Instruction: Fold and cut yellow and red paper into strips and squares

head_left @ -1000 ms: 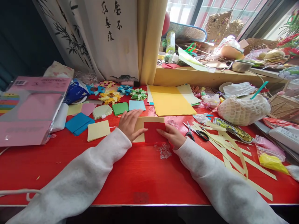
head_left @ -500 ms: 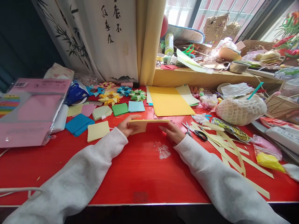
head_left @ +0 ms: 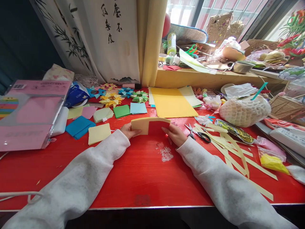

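Between my two hands is yellow paper [head_left: 140,124], raised above the table and slightly bowed along its top edge. Its left part is pale yellow. Red shows below the top edge on the right, and I cannot tell whether that is paper or the tabletop. My left hand [head_left: 129,130] pinches the left end, thumb in front. At the right end, my right hand [head_left: 176,135] grips with its fingers closed. Black-handled scissors [head_left: 202,136] lie just right of my right hand. A pale yellow paper stack [head_left: 99,133] lies left of my left hand.
Behind the hands lie large yellow sheets [head_left: 175,102]. Folded paper stars [head_left: 111,99], green squares [head_left: 121,111] and blue squares [head_left: 80,127] sit back left. Cut paper strips [head_left: 234,159] spread over the red table [head_left: 133,178] at right. Clutter fills the windowsill [head_left: 190,79].
The paper has tilted so more of its face shows, and its top edge now bows upward. Both hands keep their hold at the ends. The view has shifted slightly.
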{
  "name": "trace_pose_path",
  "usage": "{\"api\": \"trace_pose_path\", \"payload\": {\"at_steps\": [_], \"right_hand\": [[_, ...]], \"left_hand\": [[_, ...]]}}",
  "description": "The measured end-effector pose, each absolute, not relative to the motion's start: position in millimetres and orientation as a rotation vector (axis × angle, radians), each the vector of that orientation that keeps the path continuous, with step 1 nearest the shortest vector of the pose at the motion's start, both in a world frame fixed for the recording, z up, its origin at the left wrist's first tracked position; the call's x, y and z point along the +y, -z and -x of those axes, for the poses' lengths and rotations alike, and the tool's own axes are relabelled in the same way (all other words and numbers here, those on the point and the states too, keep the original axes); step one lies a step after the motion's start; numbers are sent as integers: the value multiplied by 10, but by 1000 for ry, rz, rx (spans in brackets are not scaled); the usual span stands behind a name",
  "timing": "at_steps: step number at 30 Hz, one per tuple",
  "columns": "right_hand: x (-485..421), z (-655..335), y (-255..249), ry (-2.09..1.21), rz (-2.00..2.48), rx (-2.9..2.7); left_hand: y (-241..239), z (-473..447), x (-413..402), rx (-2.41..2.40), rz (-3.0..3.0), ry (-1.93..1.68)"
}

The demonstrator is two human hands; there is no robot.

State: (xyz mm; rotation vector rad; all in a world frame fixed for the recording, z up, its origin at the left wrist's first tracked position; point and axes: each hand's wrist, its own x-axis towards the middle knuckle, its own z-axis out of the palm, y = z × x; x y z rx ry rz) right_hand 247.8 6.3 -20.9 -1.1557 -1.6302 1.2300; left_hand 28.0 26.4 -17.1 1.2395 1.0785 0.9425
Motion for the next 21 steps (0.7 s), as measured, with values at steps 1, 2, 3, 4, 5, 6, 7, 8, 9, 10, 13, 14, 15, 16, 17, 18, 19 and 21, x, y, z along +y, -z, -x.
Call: {"api": "trace_pose_path", "payload": {"at_steps": [1, 2, 3, 4, 5, 6, 7, 8, 9, 10, 13, 14, 15, 16, 17, 18, 19, 21], "right_hand": [[60, -2477, 206, -1239, 1154, -1617], [56, -2477, 203, -1248, 1152, -1609], [53, -2478, 201, -1259, 1150, -1603], [49, -2479, 200, -1276, 1150, -1596], [44, -2480, 199, -1298, 1149, -1585], [40, -2481, 196, -1323, 1147, -1571], [36, -2483, 190, -1351, 1145, -1556], [32, -2486, 180, -1381, 1141, -1539], [28, -2491, 167, -1418, 1136, -1516], [24, -2496, 150, -1467, 1129, -1492], [13, -2516, 86, -1659, 1096, -1425], [8, -2520, 65, -1726, 1085, -1413], [0, -2521, 46, -1790, 1077, -1413], [-10, -2516, 29, -1848, 1076, -1424], [-25, -2506, 15, -1906, 1077, -1445], [-43, -2490, 4, -1968, 1078, -1472], [-66, -2470, -6, -2032, 1074, -1499], [-119, -2423, -19, -2169, 1045, -1548]], "left_hand": [[169, -281, 259, 1075, -1222, -934], [170, -282, 254, 1070, -1206, -923], [172, -284, 249, 1062, -1193, -911], [171, -283, 244, 1053, -1186, -894], [165, -279, 240, 1045, -1183, -876], [152, -271, 236, 1038, -1183, -854], [129, -256, 232, 1035, -1184, -822], [97, -233, 228, 1035, -1186, -777], [54, -202, 226, 1034, -1189, -721], [4, -165, 225, 1031, -1190, -664], [-168, -39, 240, 994, -1167, -552], [-220, -5, 251, 989, -1151, -542], [-263, 18, 262, 991, -1139, -544], [-293, 29, 269, 1001, -1135, -544], [-309, 25, 270, 1020, -1143, -528], [-309, 7, 260, 1049, -1165, -504], [-292, -23, 235, 1078, -1202, -468], [-219, -113, 140, 1097, -1295, -362]]}}
